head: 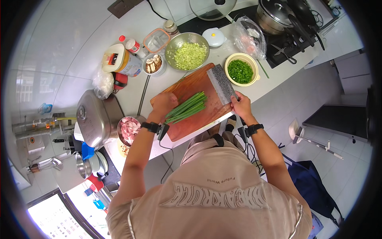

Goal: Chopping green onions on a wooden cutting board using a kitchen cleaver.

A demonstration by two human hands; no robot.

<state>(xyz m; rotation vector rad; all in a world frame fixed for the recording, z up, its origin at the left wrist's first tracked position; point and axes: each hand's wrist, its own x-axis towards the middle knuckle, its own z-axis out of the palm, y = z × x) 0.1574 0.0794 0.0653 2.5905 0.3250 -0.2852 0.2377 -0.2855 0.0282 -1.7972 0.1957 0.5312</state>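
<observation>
A bundle of long green stalks (pixel 187 108), which look like scallions or garlic chives, lies on a wooden cutting board (pixel 176 131). My left hand (pixel 164 104) is at the bundle's left side with its fingers curled; whether it grips the stalks is hidden. In my right hand (pixel 242 105) is the handle of a cleaver (pixel 221 83) with a dark, patterned blade. The blade extends over the right part of the board, apart from the stalks.
Behind the board stand a metal bowl (pixel 169 61) of chopped pale-green vegetable and a cup (pixel 161 71) of sliced mushrooms. Chopped greens fill a cream bowl (pixel 256 77) at right. Raw meat sits in a metal bowl (pixel 119 131) at left. Scissors (pixel 285 55) lie near the stove.
</observation>
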